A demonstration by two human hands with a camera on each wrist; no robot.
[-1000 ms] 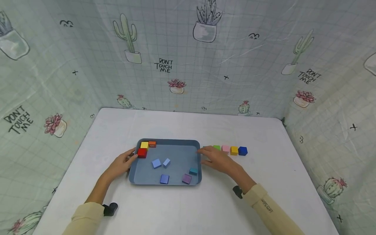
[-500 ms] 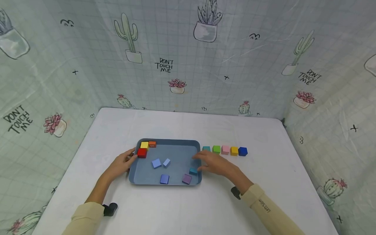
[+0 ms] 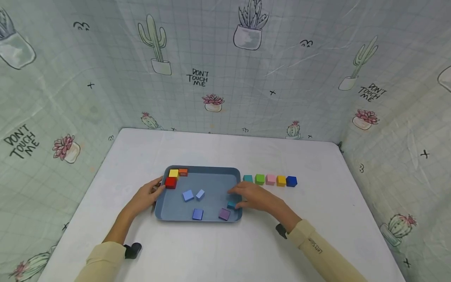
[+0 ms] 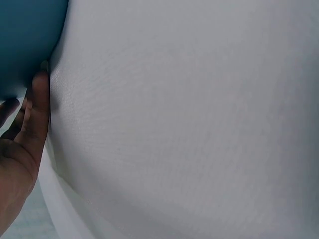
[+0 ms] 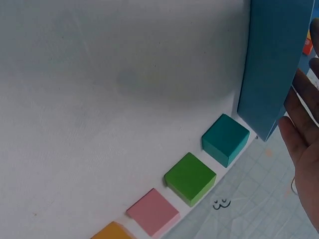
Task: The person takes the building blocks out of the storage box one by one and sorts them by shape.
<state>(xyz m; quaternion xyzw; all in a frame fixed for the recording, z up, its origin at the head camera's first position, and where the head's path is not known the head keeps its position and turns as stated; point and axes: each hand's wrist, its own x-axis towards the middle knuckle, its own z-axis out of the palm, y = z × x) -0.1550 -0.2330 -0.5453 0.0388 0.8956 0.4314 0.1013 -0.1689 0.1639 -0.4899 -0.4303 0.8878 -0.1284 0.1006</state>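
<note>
A shallow blue-grey tray [image 3: 211,176] lies on the white table with several small coloured blocks in it. At its left rim, my left hand [image 3: 143,199] holds the tray edge, thumb at the rim and fingers along the outer side. My right hand [image 3: 258,196] reaches over the right rim with fingers spread and nothing between them. Its thumb is right at a teal block [image 3: 231,205], partly covering it. A purple block [image 3: 224,214] lies just nearer. In the right wrist view the fingers [image 5: 301,107] pass over the tray wall [image 5: 274,64].
Red [image 3: 170,183], yellow [image 3: 174,173] and orange blocks [image 3: 183,172] fill the tray's far left corner. Light blue blocks [image 3: 188,196] lie mid-tray, a periwinkle block [image 3: 197,214] near the front. Right of the tray runs a row: teal, green [image 3: 260,179], pink, amber, dark blue [image 3: 291,181].
My right hand has moved left and toward the near side, from beside the row of blocks to over the tray's right rim, uncovering the row's teal block. The left hand stays put.
</note>
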